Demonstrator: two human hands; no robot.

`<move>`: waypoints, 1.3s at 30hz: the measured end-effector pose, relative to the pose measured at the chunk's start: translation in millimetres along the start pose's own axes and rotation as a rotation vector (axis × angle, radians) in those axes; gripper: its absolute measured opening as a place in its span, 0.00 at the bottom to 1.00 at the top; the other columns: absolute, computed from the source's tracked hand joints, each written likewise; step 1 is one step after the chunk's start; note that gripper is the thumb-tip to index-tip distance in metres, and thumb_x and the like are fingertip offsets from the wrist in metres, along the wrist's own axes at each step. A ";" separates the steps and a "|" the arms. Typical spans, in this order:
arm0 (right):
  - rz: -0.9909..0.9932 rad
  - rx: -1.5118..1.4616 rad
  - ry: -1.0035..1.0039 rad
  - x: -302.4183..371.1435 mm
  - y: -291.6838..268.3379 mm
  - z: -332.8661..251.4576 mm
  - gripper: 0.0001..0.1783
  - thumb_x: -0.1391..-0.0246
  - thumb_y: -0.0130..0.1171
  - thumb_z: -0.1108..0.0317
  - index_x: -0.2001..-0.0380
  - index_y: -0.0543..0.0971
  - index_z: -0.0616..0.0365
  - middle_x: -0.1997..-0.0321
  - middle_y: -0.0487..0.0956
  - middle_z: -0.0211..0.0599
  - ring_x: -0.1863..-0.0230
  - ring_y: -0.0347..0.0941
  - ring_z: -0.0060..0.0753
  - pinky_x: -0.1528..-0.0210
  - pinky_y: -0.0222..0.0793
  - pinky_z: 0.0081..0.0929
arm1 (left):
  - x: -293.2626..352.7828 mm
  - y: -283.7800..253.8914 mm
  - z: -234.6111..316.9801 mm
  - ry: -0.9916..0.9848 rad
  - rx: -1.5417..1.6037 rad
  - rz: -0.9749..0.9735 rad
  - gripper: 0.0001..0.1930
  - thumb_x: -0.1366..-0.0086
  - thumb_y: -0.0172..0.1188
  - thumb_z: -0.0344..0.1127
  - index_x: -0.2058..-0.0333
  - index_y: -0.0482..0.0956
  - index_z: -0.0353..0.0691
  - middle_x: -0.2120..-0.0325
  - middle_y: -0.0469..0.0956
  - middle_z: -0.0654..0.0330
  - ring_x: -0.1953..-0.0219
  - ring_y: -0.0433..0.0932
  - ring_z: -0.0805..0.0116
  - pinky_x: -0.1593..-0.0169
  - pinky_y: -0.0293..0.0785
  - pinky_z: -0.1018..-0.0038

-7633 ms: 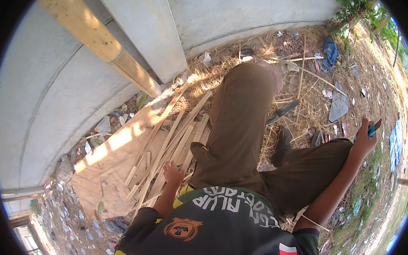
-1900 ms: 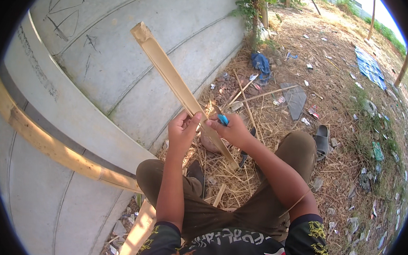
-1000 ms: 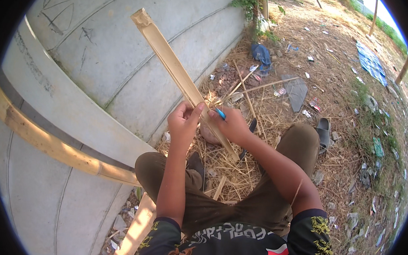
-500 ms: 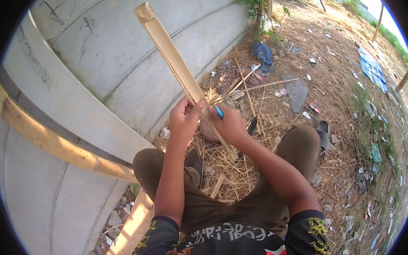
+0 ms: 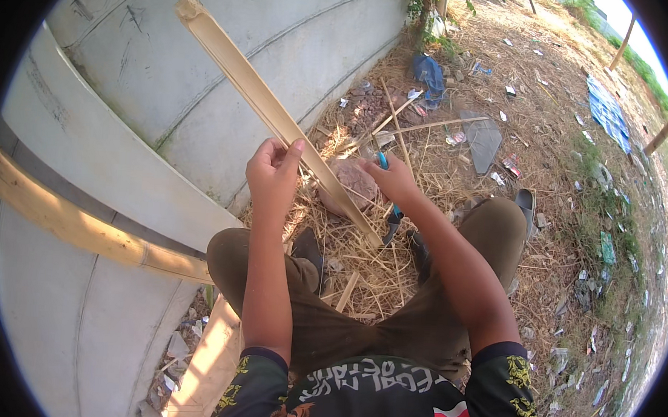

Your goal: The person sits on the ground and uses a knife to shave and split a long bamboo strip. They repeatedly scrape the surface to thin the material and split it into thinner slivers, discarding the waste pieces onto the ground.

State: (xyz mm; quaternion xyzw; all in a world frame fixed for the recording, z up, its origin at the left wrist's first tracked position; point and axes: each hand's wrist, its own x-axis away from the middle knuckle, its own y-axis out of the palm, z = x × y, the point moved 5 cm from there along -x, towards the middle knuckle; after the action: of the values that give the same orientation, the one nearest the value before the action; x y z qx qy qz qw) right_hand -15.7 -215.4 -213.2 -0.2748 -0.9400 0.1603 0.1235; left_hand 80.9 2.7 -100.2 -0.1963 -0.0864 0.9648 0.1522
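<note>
A long split length of pale bamboo (image 5: 239,71) slants from the upper left down toward the ground between my legs, its hollow side showing. My left hand (image 5: 269,176) pinches it near the middle, thumb on top. Just right of the bamboo, apart from it, my right hand (image 5: 393,178) is closed round a blue-handled tool (image 5: 382,160). Blue also shows below that fist, with a dark part under it; the tool's exact kind is unclear. Behind the bamboo lies a reddish stone (image 5: 356,181), partly covered by it.
Straw and bamboo shavings (image 5: 379,286) cover the ground between my legs. Thin bamboo sticks (image 5: 436,125) lie crossed ahead, near a grey flat shard (image 5: 485,145) and a blue plastic bag (image 5: 429,76). A concrete wall (image 5: 145,70) and bamboo pole (image 5: 84,218) stand at left.
My right hand has drawn away from the bamboo to the right with the blue-handled tool. My left hand and the bamboo have shifted left, and more of the stone shows.
</note>
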 end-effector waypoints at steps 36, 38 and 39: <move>0.041 0.410 0.724 0.9 97.7 276.7 0.20 0.46 0.62 0.62 0.53 0.81 0.63 0.51 0.82 0.49 0.49 0.80 0.49 0.48 0.76 0.42 | 0.6 -3.1 10.3 0.106 0.162 0.054 0.05 0.35 0.61 0.27 0.62 0.77 0.33 0.71 0.80 0.61 0.71 0.76 0.80 0.67 0.75 0.79; 0.098 0.369 0.770 4.2 93.7 274.5 0.19 0.47 0.62 0.63 0.54 0.82 0.63 0.51 0.82 0.48 0.49 0.80 0.49 0.48 0.77 0.42 | 2.1 -1.7 17.7 0.111 0.105 0.055 0.06 0.35 0.61 0.26 0.61 0.76 0.33 0.71 0.80 0.61 0.71 0.76 0.80 0.66 0.74 0.79; 0.144 0.407 0.755 4.3 91.3 273.3 0.18 0.48 0.64 0.63 0.57 0.82 0.61 0.52 0.82 0.47 0.49 0.81 0.48 0.49 0.77 0.42 | 2.3 -1.4 15.5 0.086 0.078 0.037 0.05 0.35 0.61 0.26 0.61 0.76 0.33 0.71 0.79 0.62 0.71 0.76 0.79 0.65 0.75 0.79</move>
State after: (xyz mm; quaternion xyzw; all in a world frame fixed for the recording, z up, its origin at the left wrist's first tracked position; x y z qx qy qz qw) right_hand -63.2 -203.9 -497.3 -0.3490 -0.7564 0.2388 0.4990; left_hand 73.0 3.0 -86.7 -0.2331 -0.0385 0.9607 0.1455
